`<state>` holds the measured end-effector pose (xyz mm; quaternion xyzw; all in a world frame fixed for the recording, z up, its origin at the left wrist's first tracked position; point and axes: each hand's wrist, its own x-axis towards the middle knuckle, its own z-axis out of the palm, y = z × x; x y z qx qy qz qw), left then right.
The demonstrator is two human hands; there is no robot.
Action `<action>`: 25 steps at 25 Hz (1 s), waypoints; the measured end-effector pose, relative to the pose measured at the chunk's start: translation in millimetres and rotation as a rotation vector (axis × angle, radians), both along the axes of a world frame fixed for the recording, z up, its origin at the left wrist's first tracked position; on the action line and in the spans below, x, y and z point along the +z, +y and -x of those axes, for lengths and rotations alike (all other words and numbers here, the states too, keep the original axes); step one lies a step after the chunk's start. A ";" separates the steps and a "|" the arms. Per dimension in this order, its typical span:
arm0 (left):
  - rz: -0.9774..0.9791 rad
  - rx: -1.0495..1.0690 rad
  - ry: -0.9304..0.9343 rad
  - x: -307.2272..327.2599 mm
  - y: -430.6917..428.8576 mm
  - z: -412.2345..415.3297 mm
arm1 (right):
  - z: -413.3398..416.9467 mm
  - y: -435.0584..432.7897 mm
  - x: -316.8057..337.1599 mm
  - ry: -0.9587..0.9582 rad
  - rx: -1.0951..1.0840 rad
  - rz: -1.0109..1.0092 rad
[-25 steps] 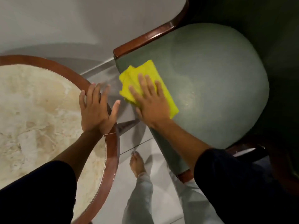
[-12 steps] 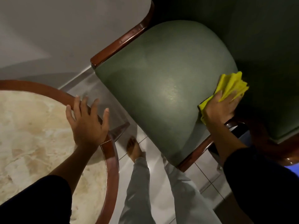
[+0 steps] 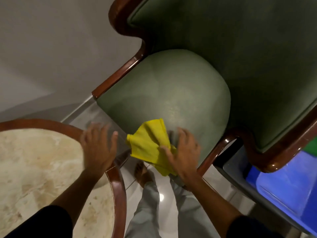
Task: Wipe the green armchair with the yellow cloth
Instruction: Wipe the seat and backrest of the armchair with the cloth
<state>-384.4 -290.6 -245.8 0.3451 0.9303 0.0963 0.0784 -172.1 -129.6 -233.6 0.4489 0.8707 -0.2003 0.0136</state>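
Note:
The green armchair has a rounded padded arm below me, with dark wooden trim and a darker green seat to the right. My right hand presses the crumpled yellow cloth against the near lower end of that padded arm. The cloth bunches out to the left of my fingers and hangs partly over the edge. My left hand rests flat, fingers spread, on the wooden rim of the round table, holding nothing.
A round marble-topped table with a brown wooden rim sits at the lower left. A blue plastic container stands at the lower right under the chair's edge. My legs and a bare foot stand on the tiled floor between table and chair.
My right hand has swept the cloth from the right side of the padded arm back to its near left end. The view has shifted, showing more of the seat. The left hand stays on the table rim.

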 end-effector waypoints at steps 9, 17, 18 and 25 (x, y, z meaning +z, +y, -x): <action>0.549 -0.917 -0.259 65.9 144.2 -29.6 | 17.7 63.9 71.5 -0.235 0.143 0.579; -0.097 -0.523 -0.984 175.3 321.9 -69.1 | -33.7 254.0 236.8 0.339 -0.152 0.467; -0.172 -0.506 -1.044 192.4 351.0 -82.0 | -45.1 278.6 255.5 0.410 -0.203 0.372; -0.411 -0.552 -0.358 254.9 484.1 -84.3 | -64.1 419.9 277.2 0.111 -0.449 -0.326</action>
